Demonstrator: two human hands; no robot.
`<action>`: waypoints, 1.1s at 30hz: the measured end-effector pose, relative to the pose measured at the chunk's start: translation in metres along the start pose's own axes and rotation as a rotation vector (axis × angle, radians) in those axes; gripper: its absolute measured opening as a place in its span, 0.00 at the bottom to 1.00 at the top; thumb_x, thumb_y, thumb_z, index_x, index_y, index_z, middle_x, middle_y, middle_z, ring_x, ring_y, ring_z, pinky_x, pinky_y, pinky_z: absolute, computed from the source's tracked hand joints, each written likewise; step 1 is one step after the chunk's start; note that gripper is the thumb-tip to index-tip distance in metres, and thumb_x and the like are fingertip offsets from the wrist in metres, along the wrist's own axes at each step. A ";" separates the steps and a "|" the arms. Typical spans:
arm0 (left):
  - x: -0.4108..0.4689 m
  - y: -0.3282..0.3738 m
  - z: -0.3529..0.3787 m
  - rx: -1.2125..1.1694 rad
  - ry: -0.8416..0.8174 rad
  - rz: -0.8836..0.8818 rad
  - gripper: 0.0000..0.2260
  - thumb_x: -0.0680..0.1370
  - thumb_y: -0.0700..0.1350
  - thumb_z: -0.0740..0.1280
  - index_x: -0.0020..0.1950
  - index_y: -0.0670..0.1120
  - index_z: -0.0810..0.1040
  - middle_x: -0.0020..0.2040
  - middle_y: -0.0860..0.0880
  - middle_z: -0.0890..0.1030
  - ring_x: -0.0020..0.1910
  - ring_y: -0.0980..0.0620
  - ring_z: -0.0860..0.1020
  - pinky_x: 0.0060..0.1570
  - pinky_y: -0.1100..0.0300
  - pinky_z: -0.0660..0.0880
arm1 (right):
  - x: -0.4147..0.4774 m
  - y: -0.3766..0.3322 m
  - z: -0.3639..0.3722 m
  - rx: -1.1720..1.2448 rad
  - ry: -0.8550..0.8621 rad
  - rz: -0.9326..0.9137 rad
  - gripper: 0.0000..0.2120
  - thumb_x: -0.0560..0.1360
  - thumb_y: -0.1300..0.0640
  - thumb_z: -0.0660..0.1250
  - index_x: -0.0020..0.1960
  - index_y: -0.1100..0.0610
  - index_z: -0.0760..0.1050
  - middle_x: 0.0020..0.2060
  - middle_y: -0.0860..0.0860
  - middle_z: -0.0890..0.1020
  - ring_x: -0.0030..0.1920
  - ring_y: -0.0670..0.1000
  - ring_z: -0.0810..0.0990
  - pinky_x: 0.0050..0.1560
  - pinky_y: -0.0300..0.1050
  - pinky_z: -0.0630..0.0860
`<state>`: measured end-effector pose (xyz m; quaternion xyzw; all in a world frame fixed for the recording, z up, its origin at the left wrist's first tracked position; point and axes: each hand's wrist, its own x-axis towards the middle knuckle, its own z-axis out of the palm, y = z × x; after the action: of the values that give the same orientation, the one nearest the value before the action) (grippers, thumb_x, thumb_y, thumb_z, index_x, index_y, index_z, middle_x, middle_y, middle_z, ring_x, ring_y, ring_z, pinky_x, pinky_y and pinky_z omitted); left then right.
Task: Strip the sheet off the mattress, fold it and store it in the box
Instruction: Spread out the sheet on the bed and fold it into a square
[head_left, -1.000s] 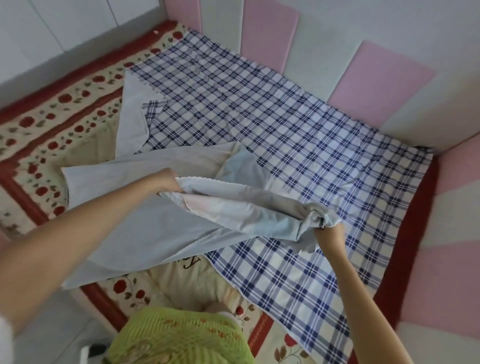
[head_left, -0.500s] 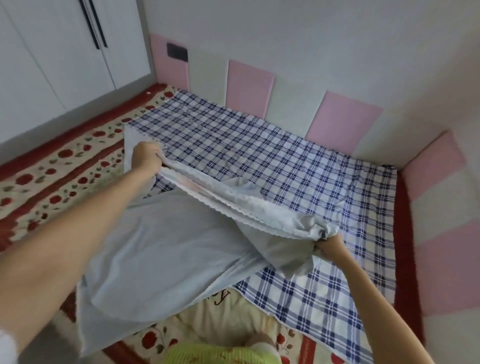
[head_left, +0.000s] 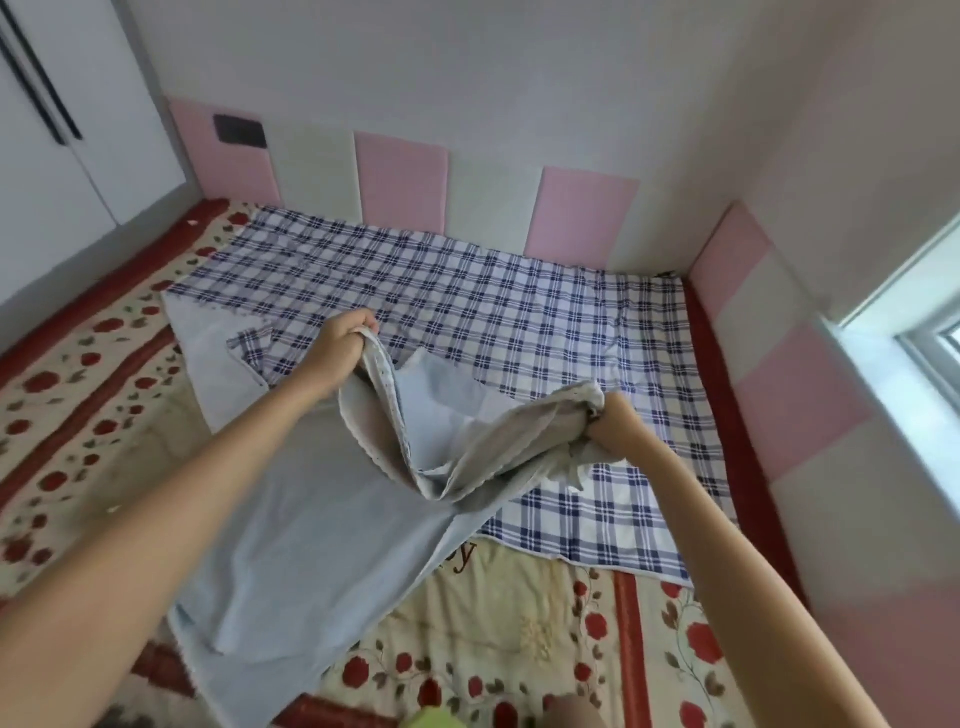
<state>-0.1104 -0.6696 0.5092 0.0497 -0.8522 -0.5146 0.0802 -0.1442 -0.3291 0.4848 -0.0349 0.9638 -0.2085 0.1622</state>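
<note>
Head camera, and both hands are busy: the left hand (head_left: 343, 343) has its grip clenched round a scalloped edge of the plaid sheet (head_left: 493, 317), raised above the bed, while the right hand (head_left: 615, 421), nearer and off to the right, has a bunched corner grasped tight in its fist. Between the two the cloth sags in a loose trough, pale underside showing, and a broad flap spills over the near-left of the rose-print mattress (head_left: 78, 395). The far half of the sheet lies flat, running up to the pink and cream wall pads (head_left: 400, 182). This looks like the stripping step, perhaps half done, with folding barely begun. No box in view. The next move probably calls for drawing the far half clear, then spreading the hands apart to take out that sag before matching edge to edge.
</note>
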 end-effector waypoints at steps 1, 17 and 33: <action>-0.002 0.010 0.004 -0.007 -0.050 0.010 0.11 0.70 0.31 0.54 0.35 0.45 0.69 0.33 0.45 0.69 0.33 0.50 0.66 0.35 0.59 0.62 | -0.006 -0.009 -0.004 -0.057 -0.013 -0.034 0.12 0.75 0.65 0.61 0.32 0.59 0.67 0.30 0.51 0.71 0.32 0.49 0.70 0.27 0.35 0.64; -0.119 0.078 0.172 -0.064 -0.346 -0.135 0.03 0.71 0.40 0.72 0.39 0.46 0.79 0.36 0.47 0.81 0.37 0.53 0.79 0.39 0.60 0.73 | -0.088 0.006 -0.023 0.265 0.073 -0.337 0.12 0.70 0.64 0.71 0.47 0.54 0.70 0.39 0.45 0.76 0.40 0.49 0.76 0.40 0.44 0.76; -0.181 0.070 0.187 -0.519 0.042 -0.458 0.30 0.64 0.66 0.66 0.50 0.42 0.81 0.44 0.40 0.83 0.45 0.40 0.81 0.46 0.47 0.75 | -0.151 0.015 0.054 1.240 0.260 -0.200 0.11 0.80 0.61 0.61 0.42 0.68 0.71 0.31 0.53 0.67 0.30 0.46 0.63 0.30 0.33 0.60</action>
<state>0.0321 -0.4445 0.4701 0.2283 -0.6576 -0.7179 -0.0102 0.0162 -0.3160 0.4766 0.0011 0.6680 -0.7441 0.0139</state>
